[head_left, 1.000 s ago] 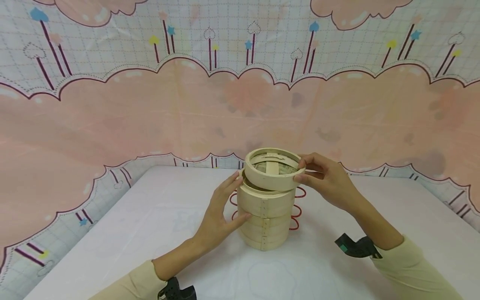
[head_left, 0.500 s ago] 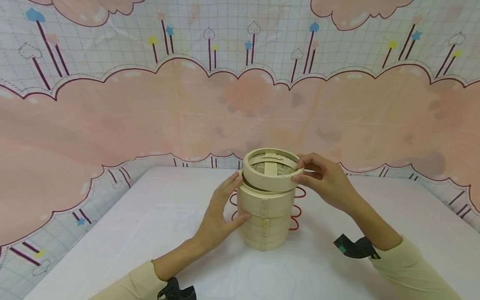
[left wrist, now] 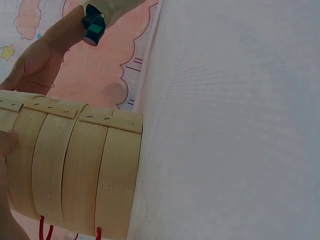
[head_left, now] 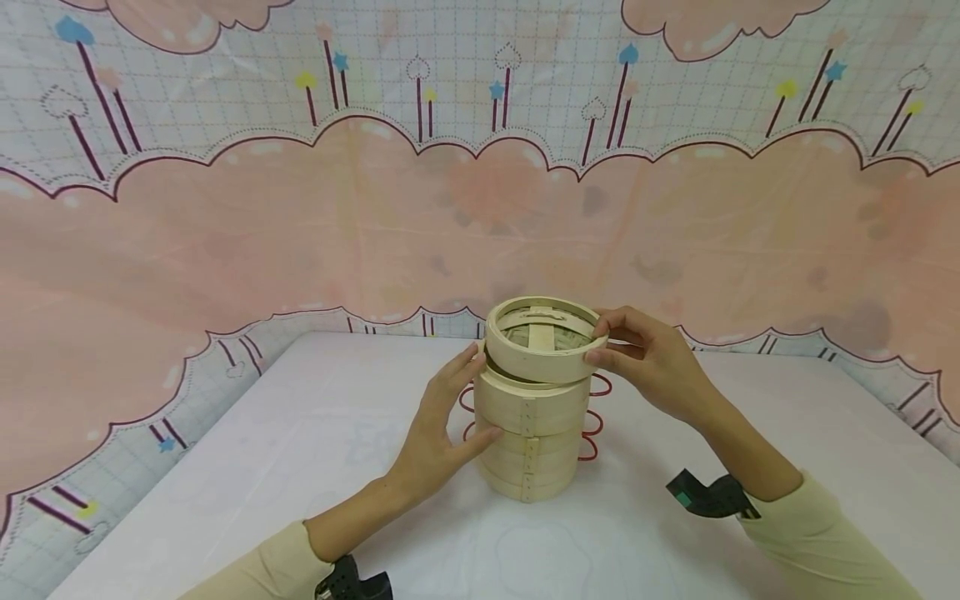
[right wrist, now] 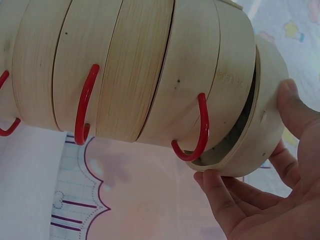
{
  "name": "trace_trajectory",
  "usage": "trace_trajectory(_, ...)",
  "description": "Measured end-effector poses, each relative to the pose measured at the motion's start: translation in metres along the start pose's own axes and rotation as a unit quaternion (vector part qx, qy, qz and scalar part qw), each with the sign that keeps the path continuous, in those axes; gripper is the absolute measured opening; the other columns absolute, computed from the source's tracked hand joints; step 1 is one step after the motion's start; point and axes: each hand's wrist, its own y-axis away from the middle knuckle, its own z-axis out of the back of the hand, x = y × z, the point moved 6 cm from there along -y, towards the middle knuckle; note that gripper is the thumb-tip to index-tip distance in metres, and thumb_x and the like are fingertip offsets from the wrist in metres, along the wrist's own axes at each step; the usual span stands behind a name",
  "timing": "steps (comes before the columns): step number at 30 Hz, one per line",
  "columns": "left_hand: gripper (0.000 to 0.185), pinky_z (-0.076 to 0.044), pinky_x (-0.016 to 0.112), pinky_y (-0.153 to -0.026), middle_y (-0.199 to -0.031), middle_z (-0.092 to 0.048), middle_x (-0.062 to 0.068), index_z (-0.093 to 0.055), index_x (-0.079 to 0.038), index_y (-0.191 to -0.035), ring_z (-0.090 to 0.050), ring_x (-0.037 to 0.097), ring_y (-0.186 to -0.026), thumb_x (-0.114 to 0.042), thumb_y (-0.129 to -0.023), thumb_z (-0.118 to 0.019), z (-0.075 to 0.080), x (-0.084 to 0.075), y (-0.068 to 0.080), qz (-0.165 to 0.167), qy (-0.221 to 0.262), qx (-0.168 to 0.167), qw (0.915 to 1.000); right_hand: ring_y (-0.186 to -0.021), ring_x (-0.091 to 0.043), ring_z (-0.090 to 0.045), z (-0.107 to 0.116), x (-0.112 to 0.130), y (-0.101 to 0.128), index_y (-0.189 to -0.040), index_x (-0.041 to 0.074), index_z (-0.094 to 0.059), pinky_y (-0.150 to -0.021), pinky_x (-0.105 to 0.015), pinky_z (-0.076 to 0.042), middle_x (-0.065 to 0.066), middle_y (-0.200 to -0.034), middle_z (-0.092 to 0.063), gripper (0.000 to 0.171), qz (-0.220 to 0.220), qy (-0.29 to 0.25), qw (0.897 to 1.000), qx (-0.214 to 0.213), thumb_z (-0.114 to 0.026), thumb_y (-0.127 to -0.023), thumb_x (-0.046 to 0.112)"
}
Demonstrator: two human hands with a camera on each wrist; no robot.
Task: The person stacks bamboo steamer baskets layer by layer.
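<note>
A tall stack of pale bamboo steamer baskets [head_left: 528,450] stands upright on the white table, with red loops on its sides. Its round bamboo lid [head_left: 551,364] sits tilted at the top, raised on the right, leaving a dark gap at the rim that shows in the right wrist view [right wrist: 235,132]. My right hand [head_left: 660,362] pinches the lid's right edge between thumb and fingers. Against the stack's left side rests my left hand [head_left: 438,425], fingers fairly straight near the upper rim and thumb on the front. In the left wrist view, the left thumb [left wrist: 7,143] touches a basket wall.
The white tabletop [head_left: 337,400] spreads around the stack. Behind it hangs a pink and white patterned cloth [head_left: 420,233]. A dark camera mount [head_left: 712,493] sits at the right wrist, another mount [head_left: 352,579] at the left.
Between one second and half a second ago, the lid and right hand shifted very slightly left. Since then both hands and the steamer have stayed nearly still.
</note>
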Motion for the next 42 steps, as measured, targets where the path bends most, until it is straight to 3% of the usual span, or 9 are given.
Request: trace_trajectory(42, 0.088, -0.025, 0.052, -0.109, -0.155, -0.025, 0.008, -0.029, -0.013, -0.149, -0.025, 0.028, -0.139, -0.011, -0.077, -0.08, 0.003, -0.004, 0.001, 0.018, 0.008, -0.006, 0.9998, -0.118, -0.029, -0.055, -0.01, 0.001, 0.001, -0.1, 0.004, -0.056, -0.089, -0.027, -0.049, -0.01, -0.134, -0.052, 0.021, -0.014, -0.024, 1.0, 0.011, -0.071, -0.087, 0.011)
